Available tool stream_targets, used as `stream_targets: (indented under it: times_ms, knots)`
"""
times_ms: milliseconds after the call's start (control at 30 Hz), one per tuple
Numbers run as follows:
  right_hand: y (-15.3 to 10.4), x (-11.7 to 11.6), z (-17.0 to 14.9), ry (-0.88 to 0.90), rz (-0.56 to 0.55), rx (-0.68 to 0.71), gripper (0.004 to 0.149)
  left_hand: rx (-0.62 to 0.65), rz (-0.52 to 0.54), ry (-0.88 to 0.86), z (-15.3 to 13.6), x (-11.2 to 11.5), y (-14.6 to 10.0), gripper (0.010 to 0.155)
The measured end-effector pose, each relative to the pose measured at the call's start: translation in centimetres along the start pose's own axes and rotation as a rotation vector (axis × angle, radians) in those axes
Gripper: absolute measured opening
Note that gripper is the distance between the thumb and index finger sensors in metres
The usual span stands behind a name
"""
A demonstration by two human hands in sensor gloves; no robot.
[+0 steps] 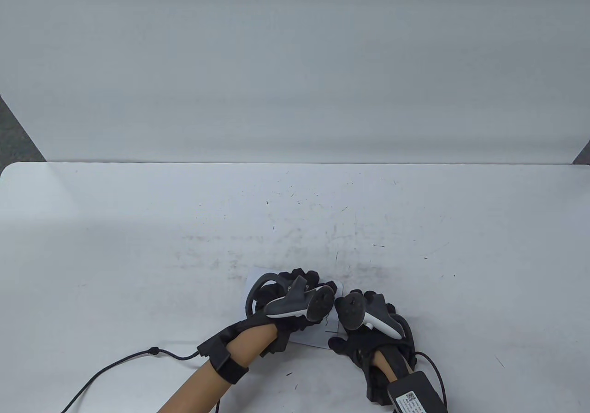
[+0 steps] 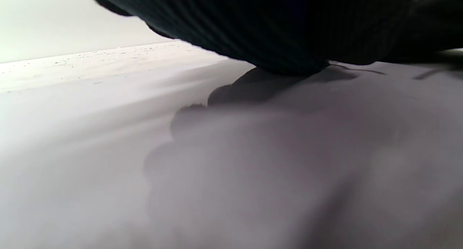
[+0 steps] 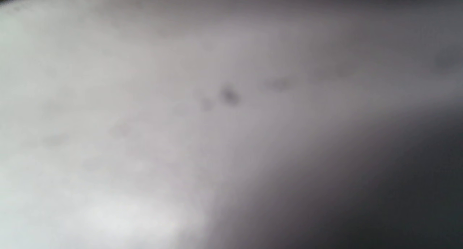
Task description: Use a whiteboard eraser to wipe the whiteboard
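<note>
In the table view both gloved hands sit close together at the front middle of the table. My left hand (image 1: 295,302) rests on a small white whiteboard (image 1: 314,338), which the hands mostly cover. Only its near edge and far left corner show. My right hand (image 1: 368,334) lies at the board's right edge, touching it. No eraser shows in any view; the hands may hide it. The trackers hide the fingers. In the left wrist view the dark glove (image 2: 271,25) presses down on a pale surface (image 2: 253,151). The right wrist view is a grey blur.
The white table (image 1: 138,228) bears faint reddish smears and dark specks (image 1: 322,233) beyond the hands. A black cable (image 1: 115,367) trails left from my left wrist. A black box with a label (image 1: 415,394) sits on my right forearm. A pale wall stands behind.
</note>
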State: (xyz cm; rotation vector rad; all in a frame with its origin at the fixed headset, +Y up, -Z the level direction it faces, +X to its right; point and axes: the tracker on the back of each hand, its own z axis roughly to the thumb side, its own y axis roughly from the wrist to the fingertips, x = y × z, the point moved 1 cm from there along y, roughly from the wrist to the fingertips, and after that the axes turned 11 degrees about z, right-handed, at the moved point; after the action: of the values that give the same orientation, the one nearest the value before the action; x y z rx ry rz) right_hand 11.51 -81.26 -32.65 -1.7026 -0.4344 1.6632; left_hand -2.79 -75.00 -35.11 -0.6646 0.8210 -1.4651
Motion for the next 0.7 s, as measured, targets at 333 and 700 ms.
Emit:
stream_targets:
  times_ms: [333,700]
  knots:
    - [0.0,0.1,0.0,-0.006,-0.004,-0.003,0.085,0.079,-0.011,-0.047,2.3,-0.1,-3.1,0.072]
    - [0.1,0.0,0.0,-0.009,-0.005,-0.006,0.085,-0.027,-0.064,-0.054,-0.2,0.0,0.9,0.070]
